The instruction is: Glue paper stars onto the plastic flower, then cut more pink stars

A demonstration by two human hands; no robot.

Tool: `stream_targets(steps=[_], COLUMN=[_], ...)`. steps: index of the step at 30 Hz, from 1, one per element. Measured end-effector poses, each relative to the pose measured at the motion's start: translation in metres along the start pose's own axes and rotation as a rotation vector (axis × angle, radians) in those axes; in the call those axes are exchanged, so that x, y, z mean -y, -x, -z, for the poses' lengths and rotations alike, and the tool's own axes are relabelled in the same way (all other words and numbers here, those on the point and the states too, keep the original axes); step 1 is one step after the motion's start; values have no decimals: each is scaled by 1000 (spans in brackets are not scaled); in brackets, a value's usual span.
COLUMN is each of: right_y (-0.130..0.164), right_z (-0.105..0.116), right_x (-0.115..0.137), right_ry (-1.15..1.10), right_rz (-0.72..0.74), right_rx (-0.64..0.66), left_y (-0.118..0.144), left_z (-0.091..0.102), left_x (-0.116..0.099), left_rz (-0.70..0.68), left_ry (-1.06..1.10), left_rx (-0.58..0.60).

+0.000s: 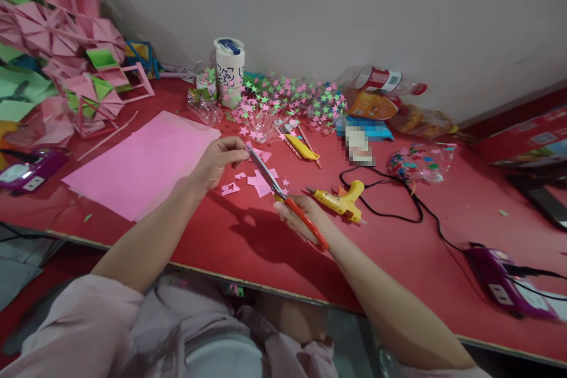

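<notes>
My right hand [301,215] is closed on a pair of scissors [305,223] with orange handles. Their blades look nearly closed and point up and left, toward my left hand [220,159]. Between the thumb and fingertips of that hand is a small piece of pink paper [248,146], right at the scissor tips. Below the blades, pink paper scraps [261,183] lie on the red table, one with a star-shaped hole [230,189]. A small pink star [286,183] rests beside them. Large pink paper sheets [146,159] lie flat under and left of my left forearm.
A yellow glue gun [343,201] with a black cord lies right of my right hand. Behind are a yellow cutter [302,146], a heap of pink and green stars [283,100], a white tumbler [229,74] and a bottle [385,81]. Folded paper shapes [66,41] fill the left back.
</notes>
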State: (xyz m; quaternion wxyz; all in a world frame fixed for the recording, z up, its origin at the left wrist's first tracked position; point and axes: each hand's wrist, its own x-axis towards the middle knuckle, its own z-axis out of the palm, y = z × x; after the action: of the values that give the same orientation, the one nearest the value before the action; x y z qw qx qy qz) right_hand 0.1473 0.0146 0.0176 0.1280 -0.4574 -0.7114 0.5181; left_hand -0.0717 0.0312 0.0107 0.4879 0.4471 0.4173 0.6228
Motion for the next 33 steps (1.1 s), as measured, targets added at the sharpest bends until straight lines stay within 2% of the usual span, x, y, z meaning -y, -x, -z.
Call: stream_targets(steps=[6,12,21,27,30,33], right_y=[0,0,-2,-3,-3,-3], right_z=[-2,-3,-4,-5,-6,-7], right_x=[3,2,-2,0,0,0], right_ry=[-11,-5,-17,-70,-121,-136], right_rz=[-31,-19,-28,-77,-96,-48], right_rx=[-29,-34,-58,-28,-27,-55], left_y=[1,4,4,4,3,2], left_z=[-4,-4,-3,-10,-14,-15], left_x=[-1,-4,1,5,11,15], left_rz=[-87,0,44,101,171,264], left_ry=[42,143,171,204,300,416], left_rx=[-42,86,75,-9,-79,-153])
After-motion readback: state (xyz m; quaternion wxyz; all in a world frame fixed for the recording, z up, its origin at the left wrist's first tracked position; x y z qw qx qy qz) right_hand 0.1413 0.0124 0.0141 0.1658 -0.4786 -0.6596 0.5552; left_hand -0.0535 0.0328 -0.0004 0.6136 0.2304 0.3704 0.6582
